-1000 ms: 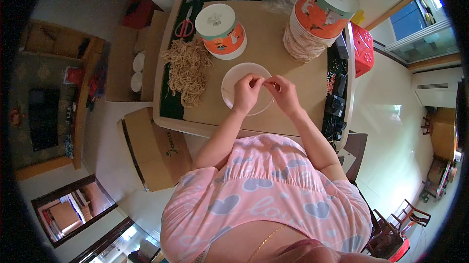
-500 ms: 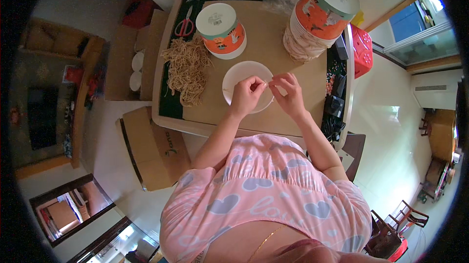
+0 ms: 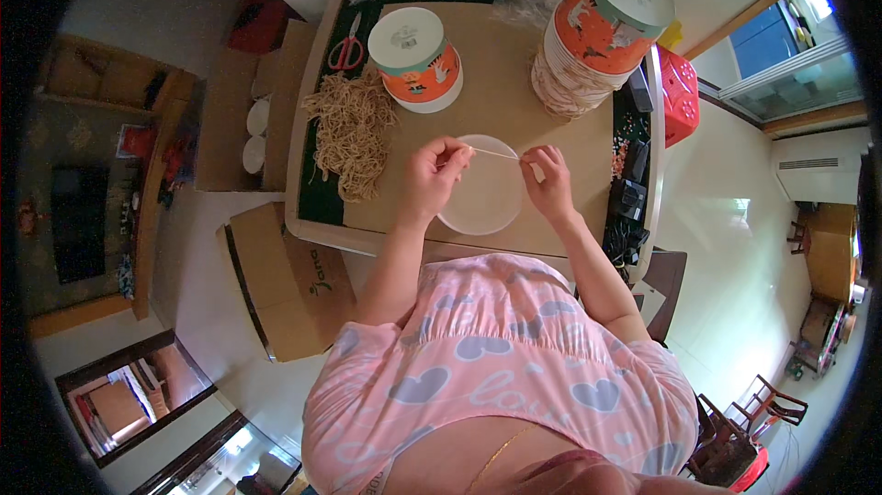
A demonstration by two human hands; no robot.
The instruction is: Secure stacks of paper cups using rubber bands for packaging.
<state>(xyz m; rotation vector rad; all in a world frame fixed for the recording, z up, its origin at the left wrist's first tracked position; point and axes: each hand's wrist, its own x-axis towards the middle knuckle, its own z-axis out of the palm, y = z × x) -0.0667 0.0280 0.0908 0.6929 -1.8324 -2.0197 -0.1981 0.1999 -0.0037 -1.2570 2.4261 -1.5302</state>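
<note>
A short piece of pale string [image 3: 496,154] is stretched between my hands. One end is pinched in the fingertips of my left hand [image 3: 435,175], the other in those of my right hand [image 3: 549,184]. Beneath the string sits a round white tub [image 3: 481,201], partly covered by my left hand. To the left lies a loose heap of beige strings [image 3: 351,132]. Beyond the hands stands an orange-printed paper bucket [image 3: 421,79] with its pale round end up.
Red-handled scissors [image 3: 346,52] lie at the far left of the cardboard-covered table [image 3: 496,54]. A tall stack of orange-printed buckets [image 3: 599,35] with looped string stands far right. Black adapters and cables [image 3: 628,201] line the right edge, near a red stool [image 3: 678,95].
My hands have moved apart, the left going further left, and the string between them is now drawn out. The white tub has shifted slightly toward me.
</note>
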